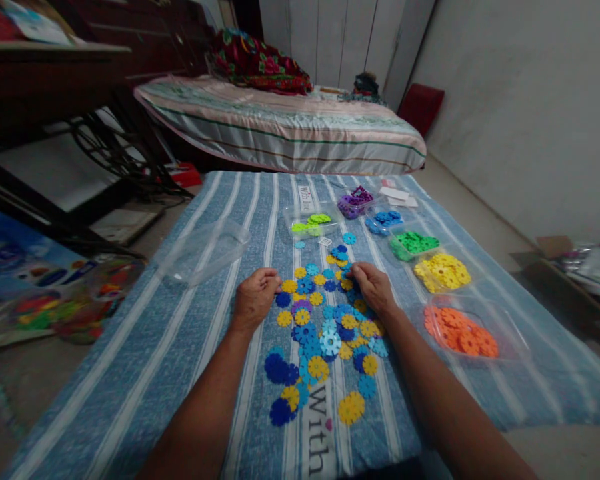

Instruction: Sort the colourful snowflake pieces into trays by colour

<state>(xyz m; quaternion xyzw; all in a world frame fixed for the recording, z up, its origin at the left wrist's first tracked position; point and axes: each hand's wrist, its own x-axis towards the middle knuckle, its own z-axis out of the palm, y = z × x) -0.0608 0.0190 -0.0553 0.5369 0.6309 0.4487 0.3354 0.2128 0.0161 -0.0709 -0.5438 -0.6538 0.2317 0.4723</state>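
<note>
A loose pile of blue, light-blue, yellow and purple snowflake discs [325,333] lies on a blue striped cloth [180,347]. My left hand [254,297] rests at the pile's left edge with fingers curled; what it holds is hidden. My right hand [374,285] sits at the pile's upper right, fingers pinched down among the discs. Clear trays hold sorted discs: lime [311,223], purple [356,201], blue [385,221], green [413,244], yellow [443,272], orange [461,331].
An empty clear tray [203,250] lies left of the pile. A bed [285,127] stands beyond the cloth, a dark table frame [55,100] at left. Colourful packaging [55,300] lies on the floor at left, boxes [575,267] at right by the wall.
</note>
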